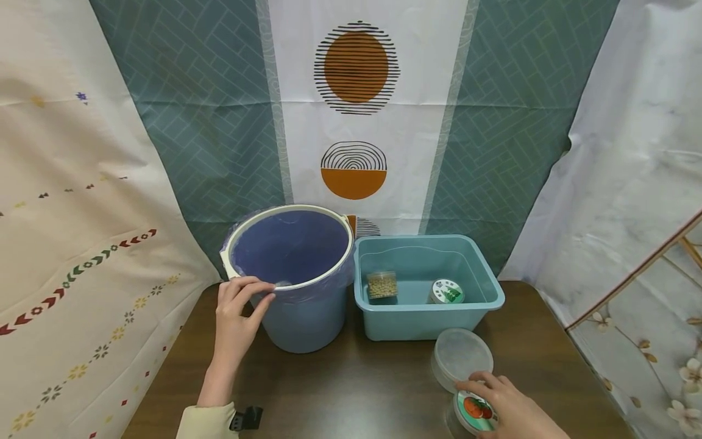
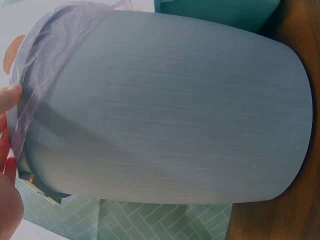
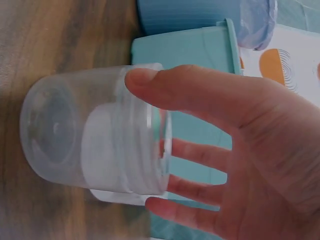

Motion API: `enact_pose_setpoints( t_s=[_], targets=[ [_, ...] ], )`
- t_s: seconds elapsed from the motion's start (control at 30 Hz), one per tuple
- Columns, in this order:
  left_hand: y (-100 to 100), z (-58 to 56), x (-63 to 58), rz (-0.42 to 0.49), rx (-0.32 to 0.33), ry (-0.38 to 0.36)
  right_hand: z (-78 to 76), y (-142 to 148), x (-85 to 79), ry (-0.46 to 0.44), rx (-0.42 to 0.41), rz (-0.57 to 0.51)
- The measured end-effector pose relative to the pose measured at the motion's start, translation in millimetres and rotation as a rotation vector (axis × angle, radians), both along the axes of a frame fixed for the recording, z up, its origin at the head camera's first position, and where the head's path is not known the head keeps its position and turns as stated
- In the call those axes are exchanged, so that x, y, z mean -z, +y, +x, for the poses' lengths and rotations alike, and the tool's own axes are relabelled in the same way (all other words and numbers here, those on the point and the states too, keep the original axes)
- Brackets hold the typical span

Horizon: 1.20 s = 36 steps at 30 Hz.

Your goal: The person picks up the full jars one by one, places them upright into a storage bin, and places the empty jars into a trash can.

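Observation:
At the near rim of the blue trash bin, lined with a clear plastic bag, my left hand pinches the edge between thumb and fingers. The thumb lies against the bagged rim in the left wrist view. My right hand spans the top of a clear plastic jar whose lid pictures red tomatoes. Its thumb presses one side of the lid's edge, with the other fingers around the far side. The jar stands upright on the table.
A second clear container with a plain translucent lid stands just behind the jar. Beyond it is a teal tub holding a small box of pale green pellets and a round green-and-white-lidded container. Patterned cloth surrounds the dark wooden table.

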<state>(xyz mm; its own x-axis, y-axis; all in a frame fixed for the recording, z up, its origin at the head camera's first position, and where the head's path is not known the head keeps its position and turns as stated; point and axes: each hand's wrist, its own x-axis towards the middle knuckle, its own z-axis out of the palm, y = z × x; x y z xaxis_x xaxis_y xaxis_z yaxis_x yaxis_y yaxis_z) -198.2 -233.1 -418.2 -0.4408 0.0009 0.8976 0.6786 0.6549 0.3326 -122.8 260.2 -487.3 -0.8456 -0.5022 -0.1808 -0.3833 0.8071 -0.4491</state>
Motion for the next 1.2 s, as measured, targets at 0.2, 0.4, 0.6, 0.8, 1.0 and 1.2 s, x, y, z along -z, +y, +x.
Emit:
enact_pose_setpoints(
  t_s=[0.2,0.4,0.6,0.8,1.0,1.2],
  targets=[
    [0.2,-1.7,0.4,-0.004,0.002,0.002,2.3,1.6,3.8,0.039,-0.005,0.023],
    [0.7,-1.9,0.2,0.0,-0.003,-0.01,3.4,2.8,5.2,0.046,-0.001,0.045],
    [0.7,-2.8,-0.4,0.004,-0.001,-0.009,2.4,3.2,7.2,0.039,-0.004,0.047],
    [0.2,-3.3,0.0,0.0,-0.003,-0.012,2.2,3.7,2.5,0.129,-0.059,0.05],
    [-1.4,-4.1,-0.7,-0.009,0.002,-0.008,1.3,0.8,-6.6,0.162,-0.088,0.044],
    [-2.3,-2.4,-0.6,-0.009,-0.003,-0.008,-2.6,-5.5,-27.0,0.029,-0.049,0.061]
  ],
)
